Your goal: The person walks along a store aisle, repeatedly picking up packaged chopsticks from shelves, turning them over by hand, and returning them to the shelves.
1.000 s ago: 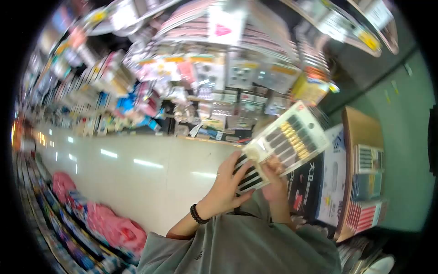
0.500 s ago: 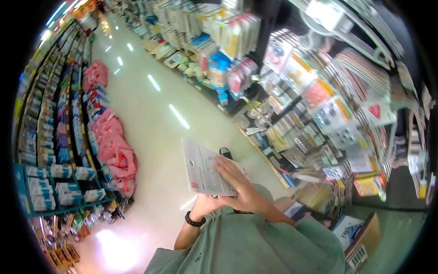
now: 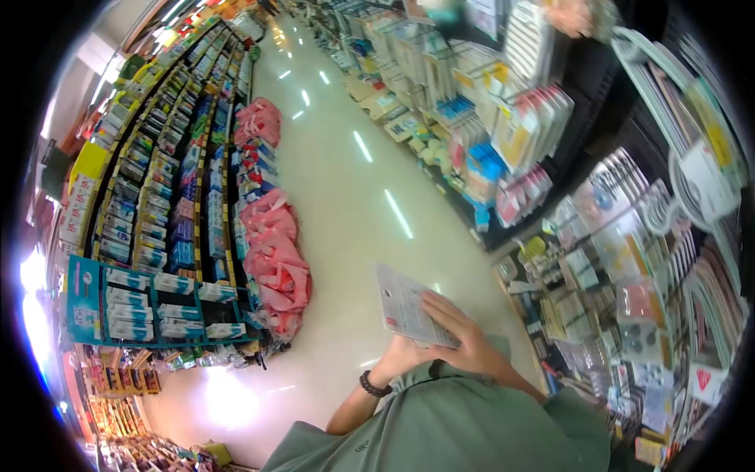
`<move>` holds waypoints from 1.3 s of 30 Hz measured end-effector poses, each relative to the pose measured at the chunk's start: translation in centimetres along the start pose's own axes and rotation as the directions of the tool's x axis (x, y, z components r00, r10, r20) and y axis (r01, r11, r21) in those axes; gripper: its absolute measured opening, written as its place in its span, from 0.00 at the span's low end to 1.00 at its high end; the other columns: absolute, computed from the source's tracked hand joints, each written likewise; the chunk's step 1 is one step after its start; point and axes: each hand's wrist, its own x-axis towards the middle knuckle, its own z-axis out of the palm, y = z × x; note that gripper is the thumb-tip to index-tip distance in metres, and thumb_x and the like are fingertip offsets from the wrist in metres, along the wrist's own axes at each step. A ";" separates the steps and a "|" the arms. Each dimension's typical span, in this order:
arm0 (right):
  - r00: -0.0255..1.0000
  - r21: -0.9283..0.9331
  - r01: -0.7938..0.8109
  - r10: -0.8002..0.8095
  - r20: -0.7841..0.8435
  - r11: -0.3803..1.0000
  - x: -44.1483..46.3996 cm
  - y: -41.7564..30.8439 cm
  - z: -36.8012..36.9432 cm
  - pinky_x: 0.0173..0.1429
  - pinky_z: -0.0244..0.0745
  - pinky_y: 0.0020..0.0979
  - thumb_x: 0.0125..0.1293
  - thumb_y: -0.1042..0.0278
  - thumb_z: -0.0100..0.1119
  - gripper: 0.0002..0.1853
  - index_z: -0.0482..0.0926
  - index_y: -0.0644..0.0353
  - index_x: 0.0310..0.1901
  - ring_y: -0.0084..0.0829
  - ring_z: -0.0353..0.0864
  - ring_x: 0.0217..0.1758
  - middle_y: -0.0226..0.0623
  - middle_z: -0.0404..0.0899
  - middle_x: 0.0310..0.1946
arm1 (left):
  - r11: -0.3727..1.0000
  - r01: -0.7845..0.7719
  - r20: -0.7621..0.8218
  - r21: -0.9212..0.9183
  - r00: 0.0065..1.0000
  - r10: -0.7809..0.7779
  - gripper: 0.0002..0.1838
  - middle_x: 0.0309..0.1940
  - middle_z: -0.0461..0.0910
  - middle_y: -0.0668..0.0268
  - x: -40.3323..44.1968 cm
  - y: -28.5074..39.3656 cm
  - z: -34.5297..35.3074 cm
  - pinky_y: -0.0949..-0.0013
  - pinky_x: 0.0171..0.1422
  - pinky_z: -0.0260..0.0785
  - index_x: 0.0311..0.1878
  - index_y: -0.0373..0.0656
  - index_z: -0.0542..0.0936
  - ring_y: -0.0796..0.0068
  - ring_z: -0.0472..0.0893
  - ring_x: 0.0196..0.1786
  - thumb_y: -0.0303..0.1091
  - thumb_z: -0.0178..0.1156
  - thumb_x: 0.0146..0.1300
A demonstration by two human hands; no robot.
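Observation:
A white printed card package [image 3: 410, 305] is held in front of my body, its text side facing up. My left hand [image 3: 403, 354], with a dark beaded bracelet [image 3: 374, 385] on the wrist, grips its lower edge from below; most of those fingers are hidden behind it. My right hand [image 3: 465, 340] lies across the package's right part, fingers together on the card. What is on the package's far side cannot be seen.
A long shelf of boxed goods [image 3: 185, 204] runs along the left, with a teal display rack [image 3: 84, 303] at its end. Pink bags [image 3: 275, 267] lie beside it on the floor. Hanging packages [image 3: 531, 118] line the right side of the aisle [image 3: 338, 189].
My view has swung left from the right-hand shelves to the aisle. The package, earlier showing rows of dark and gold items, has been turned over, and both hands still hold it.

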 end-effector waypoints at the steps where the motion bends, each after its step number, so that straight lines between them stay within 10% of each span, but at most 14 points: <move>1: 1.000 -0.005 -0.002 0.002 -0.002 1.000 1.2 0.5 -0.4 0.81 0.53 0.45 0.60 0.67 0.68 0.37 0.68 0.67 0.71 0.47 0.58 0.80 0.49 0.64 0.74 | 1.000 -0.006 -0.013 -0.015 1.000 0.006 0.49 0.70 0.68 0.53 1.1 0.3 -0.5 0.54 0.72 0.66 0.74 0.35 0.62 0.60 0.70 0.71 0.37 0.79 0.52; 10: 0.948 0.013 0.049 -0.051 0.313 0.999 13.8 4.4 1.2 0.80 0.55 0.44 0.63 0.65 0.67 0.37 0.66 0.65 0.72 0.46 0.59 0.79 0.48 0.63 0.74 | 0.992 0.029 -0.249 0.120 0.969 0.002 0.47 0.70 0.66 0.52 5.0 -0.3 -8.5 0.56 0.74 0.64 0.74 0.32 0.59 0.61 0.69 0.71 0.32 0.75 0.55; 17: 0.900 -0.006 0.090 -0.079 0.430 0.996 24.9 9.0 5.5 0.80 0.54 0.45 0.65 0.62 0.66 0.36 0.65 0.66 0.72 0.49 0.60 0.78 0.51 0.64 0.73 | 0.983 -0.012 -0.417 -0.181 0.907 -0.066 0.48 0.71 0.66 0.54 9.4 -3.4 -17.4 0.58 0.74 0.64 0.75 0.35 0.58 0.64 0.68 0.72 0.34 0.76 0.55; 23: 0.869 -0.070 0.125 -0.075 0.488 0.990 36.6 11.3 9.5 0.81 0.50 0.46 0.66 0.57 0.67 0.38 0.64 0.63 0.73 0.52 0.56 0.79 0.53 0.60 0.75 | 0.993 -0.088 -0.494 -0.084 0.869 0.035 0.55 0.74 0.62 0.56 14.6 -4.5 -28.7 0.56 0.76 0.62 0.76 0.37 0.55 0.62 0.66 0.74 0.40 0.80 0.51; 24: 0.839 -0.073 0.162 -0.098 0.535 0.984 38.9 11.7 10.1 0.81 0.50 0.46 0.67 0.54 0.67 0.40 0.62 0.60 0.75 0.53 0.54 0.80 0.53 0.56 0.77 | 0.937 -0.122 -0.468 -0.327 0.883 -0.049 0.56 0.75 0.61 0.57 15.3 -1.8 -30.4 0.55 0.77 0.61 0.77 0.38 0.55 0.61 0.65 0.74 0.38 0.81 0.49; 28: 0.773 -0.082 0.252 -0.150 0.617 0.964 46.8 12.5 12.5 0.82 0.49 0.45 0.62 0.58 0.70 0.43 0.60 0.59 0.76 0.52 0.51 0.81 0.52 0.53 0.78 | 0.908 -0.310 -0.579 -0.281 0.810 0.097 0.49 0.69 0.69 0.59 16.7 -4.3 -37.8 0.56 0.75 0.66 0.73 0.39 0.63 0.61 0.70 0.71 0.26 0.78 0.48; 31: 0.747 -0.219 0.248 -0.043 0.663 0.944 51.6 12.2 13.9 0.82 0.50 0.46 0.61 0.60 0.70 0.44 0.60 0.61 0.76 0.53 0.52 0.81 0.53 0.54 0.78 | 0.830 -0.152 -0.535 -0.536 0.822 -0.195 0.45 0.62 0.76 0.61 17.1 -2.5 -43.2 0.54 0.70 0.71 0.69 0.39 0.68 0.62 0.75 0.66 0.18 0.75 0.44; 39: 0.696 -0.277 0.364 -0.062 0.715 0.889 60.3 18.0 17.6 0.81 0.52 0.50 0.59 0.63 0.69 0.41 0.63 0.58 0.74 0.53 0.56 0.79 0.50 0.60 0.75 | 0.642 -0.558 -0.759 -0.526 0.648 -0.059 0.41 0.58 0.79 0.62 17.2 -5.5 -51.5 0.55 0.68 0.71 0.67 0.41 0.71 0.61 0.78 0.62 0.14 0.67 0.44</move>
